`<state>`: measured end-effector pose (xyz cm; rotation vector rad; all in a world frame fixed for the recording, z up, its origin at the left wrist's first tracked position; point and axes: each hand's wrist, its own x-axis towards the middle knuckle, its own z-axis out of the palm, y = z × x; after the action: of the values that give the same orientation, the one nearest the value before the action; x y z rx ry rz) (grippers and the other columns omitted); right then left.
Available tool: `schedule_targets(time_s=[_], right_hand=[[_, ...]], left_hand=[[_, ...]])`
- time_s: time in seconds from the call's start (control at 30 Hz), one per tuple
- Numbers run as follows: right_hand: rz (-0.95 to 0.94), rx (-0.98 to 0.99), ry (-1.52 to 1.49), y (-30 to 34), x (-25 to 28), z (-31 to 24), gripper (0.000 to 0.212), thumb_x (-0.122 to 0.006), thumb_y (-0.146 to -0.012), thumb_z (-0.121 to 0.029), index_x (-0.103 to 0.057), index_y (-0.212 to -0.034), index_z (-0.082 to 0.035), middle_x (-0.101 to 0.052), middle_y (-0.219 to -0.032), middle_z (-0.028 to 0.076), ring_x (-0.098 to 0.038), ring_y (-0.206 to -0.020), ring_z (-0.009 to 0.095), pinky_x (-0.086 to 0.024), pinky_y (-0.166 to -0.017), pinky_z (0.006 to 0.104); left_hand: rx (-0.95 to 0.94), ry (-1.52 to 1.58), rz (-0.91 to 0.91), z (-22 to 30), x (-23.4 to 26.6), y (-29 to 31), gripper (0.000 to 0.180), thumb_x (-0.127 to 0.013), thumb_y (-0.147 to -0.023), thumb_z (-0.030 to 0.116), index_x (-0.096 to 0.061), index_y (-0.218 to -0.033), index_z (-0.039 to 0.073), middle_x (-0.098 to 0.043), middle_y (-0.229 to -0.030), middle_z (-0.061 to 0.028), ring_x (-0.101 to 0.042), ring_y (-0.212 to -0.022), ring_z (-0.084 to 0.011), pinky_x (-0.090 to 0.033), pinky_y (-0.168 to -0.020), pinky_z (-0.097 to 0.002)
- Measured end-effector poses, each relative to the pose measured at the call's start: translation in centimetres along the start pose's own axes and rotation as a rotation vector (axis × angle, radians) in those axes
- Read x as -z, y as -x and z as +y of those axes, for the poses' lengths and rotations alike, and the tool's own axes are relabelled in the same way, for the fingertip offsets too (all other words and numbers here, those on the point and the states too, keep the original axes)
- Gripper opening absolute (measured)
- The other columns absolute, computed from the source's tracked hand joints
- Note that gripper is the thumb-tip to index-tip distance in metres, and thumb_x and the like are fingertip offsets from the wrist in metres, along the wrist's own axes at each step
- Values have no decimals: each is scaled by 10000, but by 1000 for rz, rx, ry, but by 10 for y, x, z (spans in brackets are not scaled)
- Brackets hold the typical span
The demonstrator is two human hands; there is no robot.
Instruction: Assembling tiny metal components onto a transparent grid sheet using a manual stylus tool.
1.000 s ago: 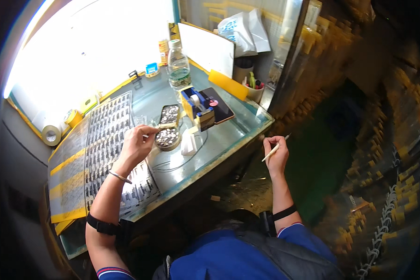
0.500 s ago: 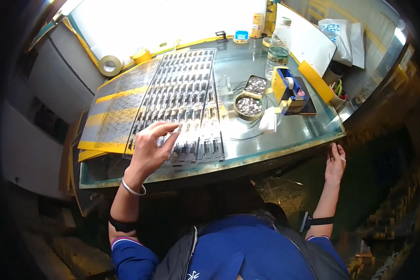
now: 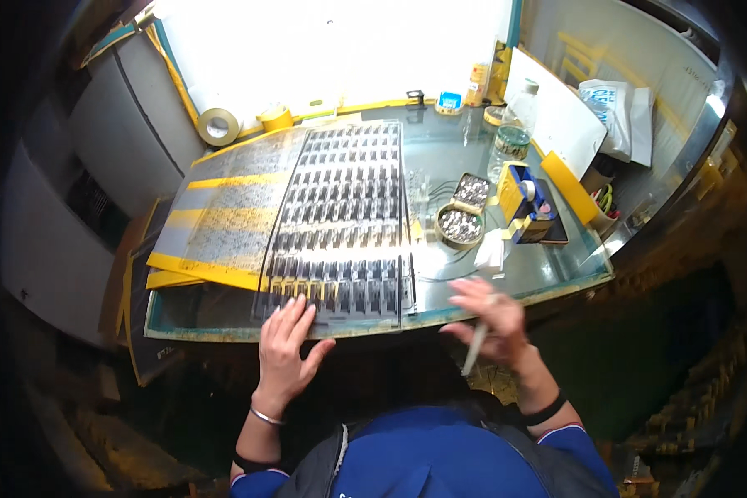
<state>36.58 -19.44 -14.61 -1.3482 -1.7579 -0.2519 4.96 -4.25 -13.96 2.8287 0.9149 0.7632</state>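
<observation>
A clear sheet (image 3: 332,216) printed with rows of dark, repeated shapes lies on the glass-topped table. The fingertips of my left hand (image 3: 286,349) rest on its near edge, fingers stretched and thumb apart, with nothing held. To the right of the sheet, above the table's front edge, my right hand (image 3: 494,319) is smeared by motion. A pale slim stick (image 3: 475,349) sticks out below its palm, pointing toward me; how the fingers grip it is partly hidden by the blur.
Left of the sheet lie yellow-edged panels (image 3: 224,216). A tape roll (image 3: 218,126) and a yellow roll (image 3: 275,118) stand behind. Toward the right are a round tin (image 3: 460,226) of small pieces, a blue-yellow tape dispenser (image 3: 524,199) and a clear bottle (image 3: 516,129).
My left hand has come down from its raised pinch onto the sheet's near edge and opened. My right hand has swung left from the table's right corner with the stick. The sheet looks straighter.
</observation>
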Motion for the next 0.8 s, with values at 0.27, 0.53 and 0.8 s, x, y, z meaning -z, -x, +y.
schedule_targets(time_s=[0.27,0.53,0.8], right_hand=[[-47,118,-67,-6,-60,-12,277,-771,-765,-127,-681,-1021,-73,-709,-1123,104,-691,-1028,289,-561,-903,390],[-57,319,-277,-25,-70,-35,250,-716,-730,-42,-689,-978,-56,-713,-992,59,-696,-859,244,-586,-734,334],[95,166,-272,-39,-54,-23,336,-831,-759,-145,-673,-1049,-82,-717,-1076,91,-699,-940,270,-571,-819,364]], left_hand=[[10,546,288,8,11,30,55,-663,-852,-2,-715,-869,-7,-719,-830,-134,-689,-725,-226,-544,-706,-345],[820,1916,-61,20,-15,22,535,-402,-1046,401,-482,-1333,-43,-646,-1211,-200,-652,-1101,-316,-544,-927,-454],[850,1448,425,-9,18,14,353,-487,-1003,47,-469,-1355,59,-616,-1207,-137,-673,-1001,-234,-608,-761,-376]])
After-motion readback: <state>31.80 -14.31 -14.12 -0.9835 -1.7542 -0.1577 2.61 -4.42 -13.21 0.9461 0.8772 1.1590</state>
